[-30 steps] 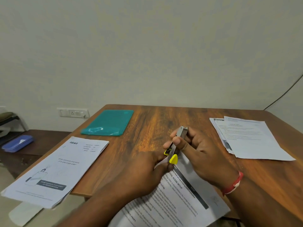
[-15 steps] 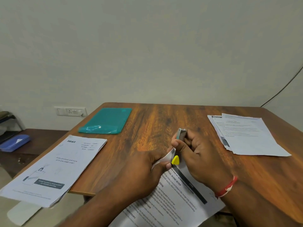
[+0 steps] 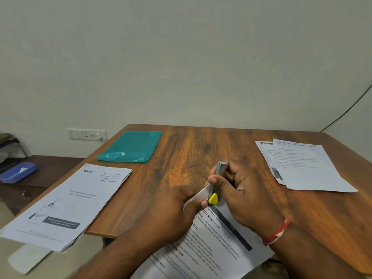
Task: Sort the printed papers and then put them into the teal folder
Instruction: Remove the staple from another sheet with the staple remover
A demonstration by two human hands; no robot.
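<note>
While our left hand (image 3: 173,210) pinched the corner of the printed papers (image 3: 211,244) at 6 o'clock and our right hand (image 3: 247,196) gripped the stapler (image 3: 220,170) over it, we judged the sheets could slip and staple crooked; the teal folder (image 3: 132,147) lay at 11 o'clock.

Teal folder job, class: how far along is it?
Done, apparently: the blinkit stack and right stack lie apart. In hand: left hand pinches a corner of the near papers; right hand grips a stapler there. Left: filling the teal folder, lying untouched beyond.
</note>
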